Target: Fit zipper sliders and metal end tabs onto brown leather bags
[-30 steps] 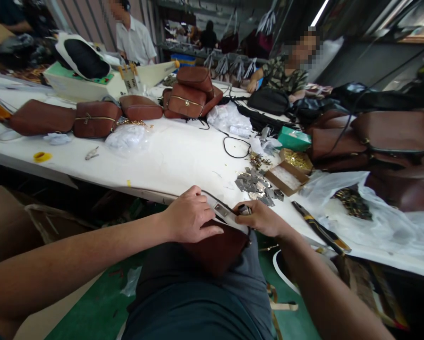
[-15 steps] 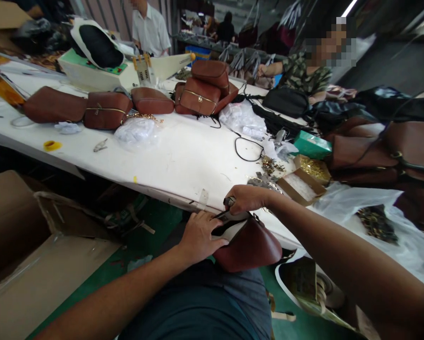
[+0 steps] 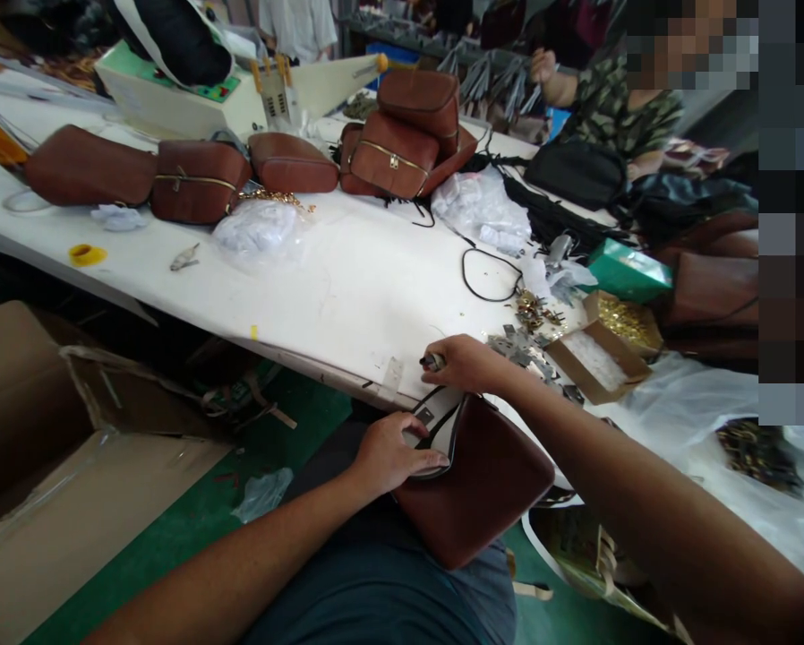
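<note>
Holding a brown bag (image 3: 486, 484) over the lap, below the right hand (image 3: 469, 363) and just right of the left hand (image 3: 392, 455), with its mouth gaping toward the table (image 3: 354, 305). Pinching the pale-lined rim between the thumb and fingers of the left hand. Curling the right hand around a dark-ended tool (image 3: 432, 361) (hiding most of it, so being unable to tell its kind), above the far side of the mouth. Baring a small metal plate (image 3: 426, 416) on the pale lining beside the left fingers.

Facing the table edge just beyond the bag, with clear tape (image 3: 392, 374) stuck there near the right hand. Blocking part of the table's near side with the right forearm (covering whatever is lying beneath). Seeing loose metal pieces (image 3: 519, 348) past that arm, beside a small carton (image 3: 573, 367) and, farther back, a green box (image 3: 630, 269). Looking left across to a plastic bag (image 3: 258, 231), a yellow ring (image 3: 93, 258) and a stack of brown bags (image 3: 395, 157). Noticing a camouflage sleeve (image 3: 594, 98) at the far side.
</note>
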A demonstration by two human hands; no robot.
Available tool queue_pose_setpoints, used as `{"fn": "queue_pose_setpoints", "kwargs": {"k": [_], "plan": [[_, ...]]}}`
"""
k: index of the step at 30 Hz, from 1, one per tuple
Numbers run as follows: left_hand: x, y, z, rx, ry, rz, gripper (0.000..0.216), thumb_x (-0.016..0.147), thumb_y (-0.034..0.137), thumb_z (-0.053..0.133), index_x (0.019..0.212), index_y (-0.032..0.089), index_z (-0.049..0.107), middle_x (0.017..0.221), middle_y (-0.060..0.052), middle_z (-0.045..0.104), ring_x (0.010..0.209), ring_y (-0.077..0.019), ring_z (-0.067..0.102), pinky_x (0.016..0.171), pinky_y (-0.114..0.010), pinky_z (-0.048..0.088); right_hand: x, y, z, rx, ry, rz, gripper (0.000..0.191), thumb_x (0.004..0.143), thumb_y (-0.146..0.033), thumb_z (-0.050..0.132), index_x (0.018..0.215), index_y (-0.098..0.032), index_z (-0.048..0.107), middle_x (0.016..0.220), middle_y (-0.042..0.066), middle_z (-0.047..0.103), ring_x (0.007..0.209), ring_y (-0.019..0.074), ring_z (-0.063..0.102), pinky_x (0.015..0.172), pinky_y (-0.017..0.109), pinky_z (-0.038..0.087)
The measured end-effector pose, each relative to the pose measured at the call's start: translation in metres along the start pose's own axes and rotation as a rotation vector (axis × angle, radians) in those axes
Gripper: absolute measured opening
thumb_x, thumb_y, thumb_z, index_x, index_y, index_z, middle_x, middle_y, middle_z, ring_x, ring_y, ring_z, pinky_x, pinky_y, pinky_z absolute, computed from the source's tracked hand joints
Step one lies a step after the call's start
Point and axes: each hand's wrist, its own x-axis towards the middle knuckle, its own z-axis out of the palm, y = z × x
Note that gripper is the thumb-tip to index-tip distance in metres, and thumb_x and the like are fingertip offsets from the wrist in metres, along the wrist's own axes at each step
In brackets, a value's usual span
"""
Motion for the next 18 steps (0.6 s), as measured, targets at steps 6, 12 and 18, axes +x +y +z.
{"fn": "queue_pose_setpoints", "kwargs": {"k": [6,12,18], "plan": [[0.001,0.008,0.002,0.065,0.015,-0.074,0.052,0.059,0.059,0.091,0.086,0.023,0.066,0.079,0.003,0.067,0.073,-0.0174,0.058,0.064,-0.027,0.034,-0.049,-0.040,0.029,0.757,0.793,-0.144,0.044,0.098,-0.060,0.057,0.074,-0.024,0.054,0.063,-0.001,0.057,0.054,0.0140,0.054,0.053,0.028,0.043],[0.002,0.011,0.005,0.079,0.052,-0.043,0.049,0.060,0.051,0.091,0.082,0.022,0.059,0.079,0.004,0.062,0.071,-0.0151,0.053,0.062,-0.027,0.029,-0.045,-0.029,0.081,0.929,1.152,-0.064,0.037,0.098,-0.054,0.062,0.078,-0.025,0.050,0.063,-0.005,0.052,0.055,0.0135,0.054,0.058,0.029,0.049],[0.004,0.017,0.010,0.087,0.078,-0.048,0.043,0.062,0.043,0.089,0.078,0.023,0.055,0.077,0.004,0.060,0.071,-0.0159,0.053,0.063,-0.027,0.031,-0.030,-0.017,0.085,1.020,1.168,-0.052,0.039,0.099,-0.057,0.059,0.081,-0.026,0.044,0.063,-0.007,0.046,0.053,0.0125,0.052,0.055,0.028,0.048]]}}
